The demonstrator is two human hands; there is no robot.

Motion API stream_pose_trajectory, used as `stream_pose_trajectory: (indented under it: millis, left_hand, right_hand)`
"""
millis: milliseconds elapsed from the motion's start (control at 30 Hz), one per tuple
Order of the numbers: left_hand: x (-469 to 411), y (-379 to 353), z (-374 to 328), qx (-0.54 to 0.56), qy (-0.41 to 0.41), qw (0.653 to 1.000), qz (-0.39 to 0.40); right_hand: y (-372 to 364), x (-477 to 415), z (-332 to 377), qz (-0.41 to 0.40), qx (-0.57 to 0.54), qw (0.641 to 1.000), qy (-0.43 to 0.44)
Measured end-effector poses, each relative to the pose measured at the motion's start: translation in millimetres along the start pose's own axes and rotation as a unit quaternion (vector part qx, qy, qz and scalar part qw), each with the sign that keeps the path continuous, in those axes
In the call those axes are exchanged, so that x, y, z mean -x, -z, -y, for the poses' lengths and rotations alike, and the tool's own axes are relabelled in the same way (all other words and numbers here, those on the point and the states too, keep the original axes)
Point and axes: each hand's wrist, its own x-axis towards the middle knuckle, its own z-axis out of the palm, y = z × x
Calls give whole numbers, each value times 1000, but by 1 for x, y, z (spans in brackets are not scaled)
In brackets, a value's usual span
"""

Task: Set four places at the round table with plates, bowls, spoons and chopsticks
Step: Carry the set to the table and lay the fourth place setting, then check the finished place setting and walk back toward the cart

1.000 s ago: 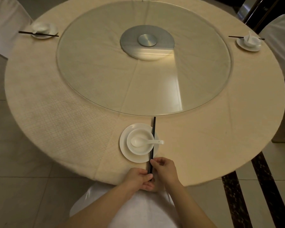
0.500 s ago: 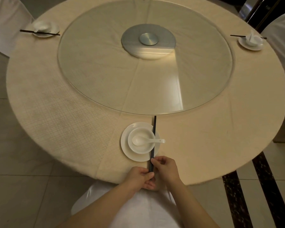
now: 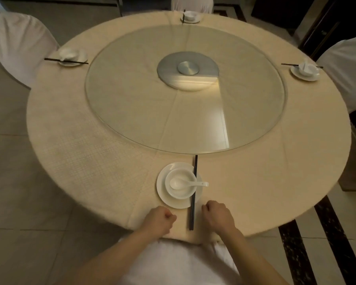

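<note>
Near the table's front edge a white plate [image 3: 163,195] carries a white bowl [image 3: 181,192] with a white spoon [image 3: 187,183] lying in it. Black chopsticks [image 3: 193,192] lie across the plate's right side, pointing away from me. My left hand [image 3: 157,222] rests curled on the cloth left of the chopsticks, holding nothing. My right hand [image 3: 218,217] rests curled to their right, also holding nothing. Three more settings stand at the left [image 3: 71,57], far [image 3: 190,17] and right [image 3: 304,70] edges, each with chopsticks.
A round glass turntable [image 3: 132,95] on a metal hub [image 3: 188,67] fills the middle of the cream tablecloth [image 3: 80,151]. White-covered chairs stand at the left [image 3: 19,44], the far side [image 3: 190,3] and the right [image 3: 347,68]. A chair back [image 3: 179,264] is below my arms.
Both hands have let go of the near chopsticks and moved apart to either side. The view has tilted up, bringing the far setting into sight.
</note>
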Motion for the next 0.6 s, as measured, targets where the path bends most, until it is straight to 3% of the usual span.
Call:
stream_pose_trajectory:
  millis: [100, 167, 600]
  left_hand:
    - [11, 36, -10, -176, -55, 980, -69]
    - [21, 59, -23, -223, -82, 967, -90]
    - [95, 181, -157, -248, -216, 909, -256]
  right_hand:
    - [29, 3, 9, -7, 120, 992, 29]
    - [50, 7, 20, -27, 149, 988, 43]
    - [222, 69, 126, -220, 167, 947, 162]
